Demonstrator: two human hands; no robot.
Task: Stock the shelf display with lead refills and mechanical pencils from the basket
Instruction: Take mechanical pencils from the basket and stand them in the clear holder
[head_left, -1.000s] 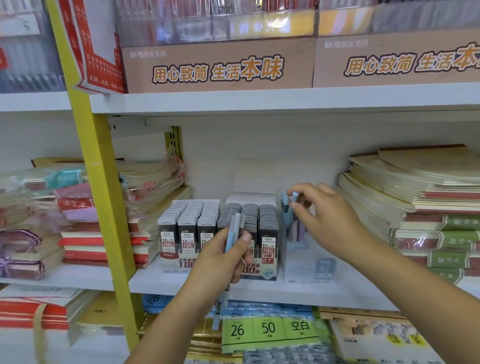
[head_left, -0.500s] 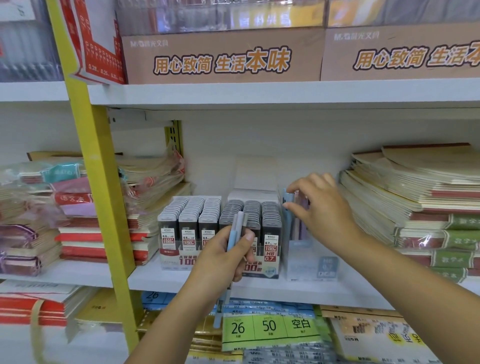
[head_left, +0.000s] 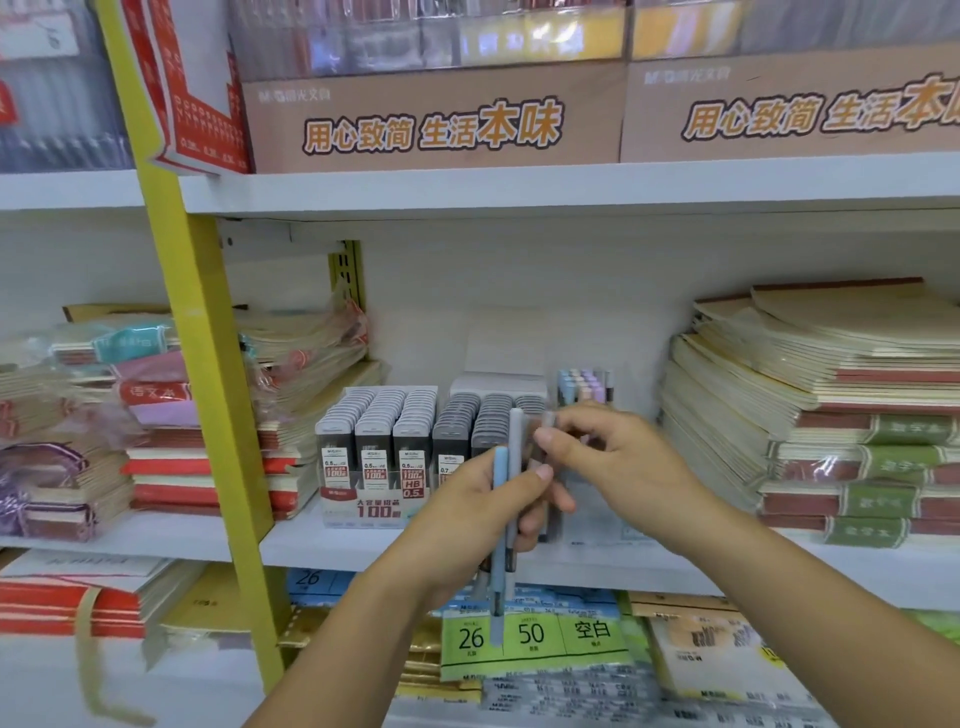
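Observation:
My left hand (head_left: 470, 512) grips a small bunch of mechanical pencils (head_left: 503, 519), blue and grey, held upright in front of the middle shelf. My right hand (head_left: 618, 462) has come over to them and pinches the top of one grey pencil. Behind the hands stand the lead refill display boxes (head_left: 376, 441), packed with rows of dark refill cases. To their right, a clear holder (head_left: 584, 387) carries pastel mechanical pencils standing upright; my hands hide its lower part. The basket is out of view.
Stacks of notebooks (head_left: 831, 405) fill the shelf on the right, and wrapped exercise books (head_left: 104, 415) lie on the left past a yellow upright post (head_left: 208, 395). Brown display cartons (head_left: 431, 119) sit on the shelf above. Paper packs (head_left: 530, 639) lie on the shelf below.
My right hand has left the clear pencil holder and moved down and left to the pencils in my left hand. The left hand has kept its grip.

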